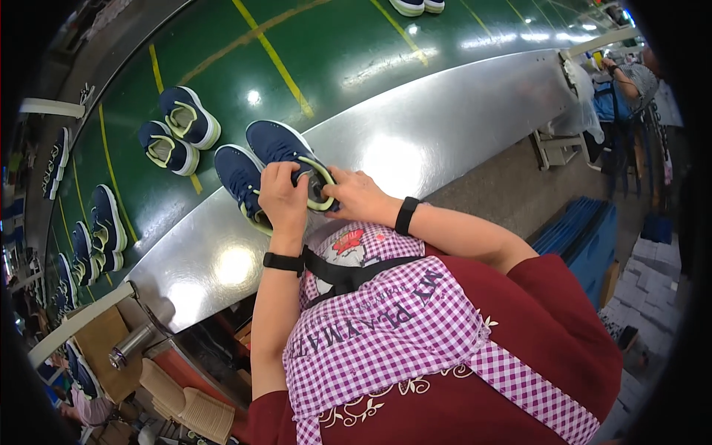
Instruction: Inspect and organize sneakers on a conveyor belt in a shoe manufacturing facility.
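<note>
Navy-blue sneaker with lime-lined collar (288, 147), at the silver metal bench's (475, 104) edge, toe angled away leftward! Its opening sits between right grip (361, 196), pinching the collar rim, and left grip (282, 202), curled by the tongue, closure unclear.

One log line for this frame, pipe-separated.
left hand: at navy shoe opening | right hand: holding its rim near heel | second shoe: alongside | green belt: more shoes
</note>
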Action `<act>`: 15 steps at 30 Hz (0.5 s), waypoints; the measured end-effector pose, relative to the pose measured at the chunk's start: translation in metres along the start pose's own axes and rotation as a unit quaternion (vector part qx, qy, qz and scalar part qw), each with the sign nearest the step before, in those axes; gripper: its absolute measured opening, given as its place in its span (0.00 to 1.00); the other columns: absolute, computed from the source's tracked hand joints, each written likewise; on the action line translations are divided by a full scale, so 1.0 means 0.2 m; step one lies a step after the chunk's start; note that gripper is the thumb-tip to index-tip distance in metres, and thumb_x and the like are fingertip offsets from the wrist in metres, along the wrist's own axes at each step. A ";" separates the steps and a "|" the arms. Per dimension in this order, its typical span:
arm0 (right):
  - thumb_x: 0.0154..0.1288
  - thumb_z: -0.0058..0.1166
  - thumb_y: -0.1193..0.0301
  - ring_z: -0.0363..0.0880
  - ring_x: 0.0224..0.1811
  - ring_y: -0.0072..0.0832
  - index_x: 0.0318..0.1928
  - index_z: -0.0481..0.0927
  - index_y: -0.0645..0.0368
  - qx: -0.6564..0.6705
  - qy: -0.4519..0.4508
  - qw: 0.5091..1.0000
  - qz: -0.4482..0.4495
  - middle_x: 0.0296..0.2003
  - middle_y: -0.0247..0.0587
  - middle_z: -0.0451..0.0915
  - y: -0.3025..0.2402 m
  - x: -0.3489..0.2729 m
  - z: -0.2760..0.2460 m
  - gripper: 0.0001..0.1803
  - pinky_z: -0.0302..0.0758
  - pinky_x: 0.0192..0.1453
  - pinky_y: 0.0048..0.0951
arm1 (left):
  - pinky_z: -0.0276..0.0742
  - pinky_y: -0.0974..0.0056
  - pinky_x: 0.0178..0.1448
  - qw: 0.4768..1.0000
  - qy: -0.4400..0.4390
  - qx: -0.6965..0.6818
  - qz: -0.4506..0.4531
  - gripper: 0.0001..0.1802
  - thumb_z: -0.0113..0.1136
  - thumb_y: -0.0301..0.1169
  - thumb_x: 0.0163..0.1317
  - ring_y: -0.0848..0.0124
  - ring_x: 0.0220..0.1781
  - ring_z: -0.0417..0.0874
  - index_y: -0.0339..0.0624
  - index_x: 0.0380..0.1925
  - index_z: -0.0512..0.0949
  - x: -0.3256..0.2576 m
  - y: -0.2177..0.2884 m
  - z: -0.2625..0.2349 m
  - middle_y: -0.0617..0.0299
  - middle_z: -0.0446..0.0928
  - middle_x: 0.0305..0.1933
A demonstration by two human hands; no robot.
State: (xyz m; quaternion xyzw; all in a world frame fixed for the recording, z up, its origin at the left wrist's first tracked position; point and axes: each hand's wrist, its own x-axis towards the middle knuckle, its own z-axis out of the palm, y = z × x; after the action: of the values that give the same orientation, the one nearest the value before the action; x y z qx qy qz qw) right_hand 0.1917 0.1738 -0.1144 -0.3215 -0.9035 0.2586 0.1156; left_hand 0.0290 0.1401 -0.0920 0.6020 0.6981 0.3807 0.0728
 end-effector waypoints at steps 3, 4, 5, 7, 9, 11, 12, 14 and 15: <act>0.46 0.66 0.61 0.77 0.42 0.42 0.41 0.79 0.53 0.008 -0.014 1.000 0.003 0.42 0.44 0.71 -0.05 -0.01 -0.01 0.21 0.75 0.44 0.40 | 0.72 0.60 0.43 0.999 0.000 -0.007 -0.051 0.13 0.65 0.23 0.41 0.61 0.42 0.76 0.44 0.30 0.76 -0.04 0.00 -0.02 0.62 0.74 0.33; 0.46 0.66 0.61 0.77 0.42 0.42 0.41 0.79 0.53 0.010 -0.017 1.000 0.000 0.42 0.44 0.71 -0.05 -0.02 0.00 0.21 0.75 0.44 0.40 | 0.72 0.60 0.43 0.998 0.001 -0.005 -0.056 0.13 0.65 0.23 0.41 0.61 0.42 0.76 0.44 0.30 0.76 -0.06 0.00 -0.04 0.62 0.74 0.33; 0.45 0.67 0.62 0.77 0.43 0.42 0.41 0.79 0.54 0.026 -0.012 1.000 -0.004 0.43 0.44 0.71 -0.06 -0.03 0.00 0.21 0.75 0.45 0.40 | 0.72 0.59 0.45 0.999 -0.011 0.000 -0.032 0.15 0.65 0.23 0.42 0.60 0.43 0.76 0.45 0.33 0.77 -0.07 0.00 -0.06 0.62 0.75 0.35; 0.44 0.68 0.63 0.77 0.43 0.42 0.41 0.79 0.54 0.043 -0.007 0.999 -0.012 0.44 0.45 0.71 -0.04 -0.02 0.00 0.21 0.75 0.45 0.41 | 0.71 0.59 0.47 1.000 -0.021 0.009 -0.010 0.16 0.66 0.24 0.43 0.59 0.45 0.76 0.45 0.36 0.77 -0.05 0.01 -0.14 0.61 0.75 0.38; 0.45 0.66 0.62 0.75 0.46 0.46 0.43 0.78 0.52 0.082 -0.023 0.996 -0.001 0.45 0.48 0.71 -0.03 -0.03 -0.02 0.22 0.73 0.50 0.43 | 0.72 0.61 0.51 0.998 0.018 0.053 0.032 0.17 0.65 0.25 0.48 0.58 0.47 0.76 0.41 0.41 0.77 -0.11 0.01 -0.27 0.55 0.76 0.45; 0.45 0.66 0.62 0.73 0.48 0.46 0.46 0.77 0.52 0.082 -0.017 0.996 -0.014 0.48 0.50 0.71 -0.03 -0.03 -0.05 0.25 0.72 0.52 0.42 | 0.71 0.60 0.52 0.996 0.050 0.060 -0.049 0.17 0.65 0.26 0.50 0.58 0.49 0.76 0.40 0.43 0.77 -0.23 -0.08 -0.38 0.54 0.76 0.46; 0.45 0.67 0.63 0.71 0.51 0.47 0.48 0.76 0.52 0.075 -0.004 0.997 -0.019 0.50 0.51 0.70 -0.04 -0.03 -0.07 0.27 0.71 0.54 0.42 | 0.70 0.60 0.53 0.988 0.081 0.059 -0.120 0.18 0.65 0.27 0.52 0.58 0.50 0.76 0.38 0.45 0.76 -0.28 -0.13 -0.42 0.53 0.76 0.47; 0.46 0.66 0.65 0.69 0.53 0.47 0.52 0.74 0.52 0.047 0.028 0.998 -0.031 0.54 0.53 0.68 -0.12 -0.02 -0.13 0.29 0.70 0.55 0.40 | 0.69 0.56 0.54 0.978 0.083 0.021 -0.189 0.20 0.65 0.29 0.52 0.56 0.51 0.74 0.38 0.45 0.75 -0.40 -0.19 -0.48 0.53 0.75 0.47; 0.47 0.65 0.66 0.70 0.53 0.47 0.51 0.74 0.53 0.102 0.044 0.994 -0.025 0.54 0.52 0.69 -0.18 0.01 -0.18 0.27 0.70 0.56 0.39 | 0.69 0.56 0.55 0.978 0.064 0.014 -0.197 0.21 0.66 0.30 0.52 0.56 0.51 0.74 0.38 0.46 0.74 -0.45 -0.21 -0.49 0.53 0.75 0.47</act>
State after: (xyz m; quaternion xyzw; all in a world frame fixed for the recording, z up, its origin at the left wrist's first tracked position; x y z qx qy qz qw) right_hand 0.1858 0.1659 -0.0647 -0.2967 -0.8741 0.3324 0.1934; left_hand -0.0358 0.0154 -0.0818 0.4278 0.8117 0.3868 0.0925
